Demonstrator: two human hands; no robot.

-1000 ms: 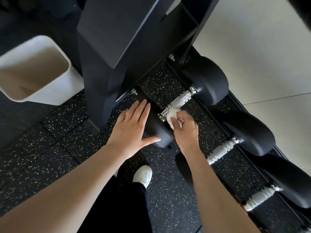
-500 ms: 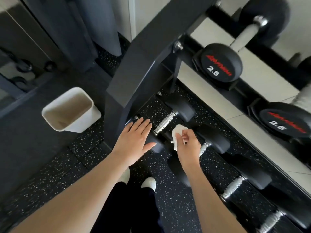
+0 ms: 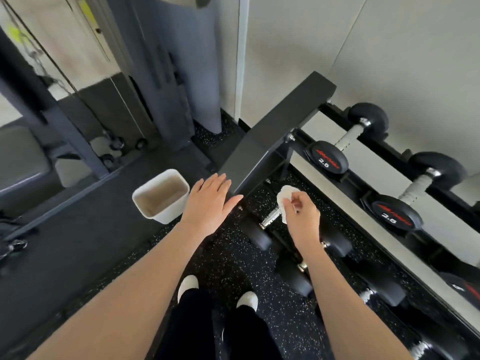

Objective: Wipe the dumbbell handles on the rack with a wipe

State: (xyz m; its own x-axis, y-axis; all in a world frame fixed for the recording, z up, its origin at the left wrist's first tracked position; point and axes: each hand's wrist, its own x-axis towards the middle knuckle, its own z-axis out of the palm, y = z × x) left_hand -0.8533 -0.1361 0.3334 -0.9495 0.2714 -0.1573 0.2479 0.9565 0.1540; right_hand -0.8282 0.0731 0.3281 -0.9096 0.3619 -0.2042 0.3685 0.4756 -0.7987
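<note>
White wipe lifted off handle; left hand raised

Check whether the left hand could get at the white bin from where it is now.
Probably yes. The left hand hangs open, holding nothing, just right of the white bin. Nothing lies between them, and the bin's open top faces up. The right hand holds the wipe.

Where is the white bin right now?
In the head view the white bin stands on the dark floor left of centre, just left of the open left hand and the black end of the dumbbell rack.
</note>
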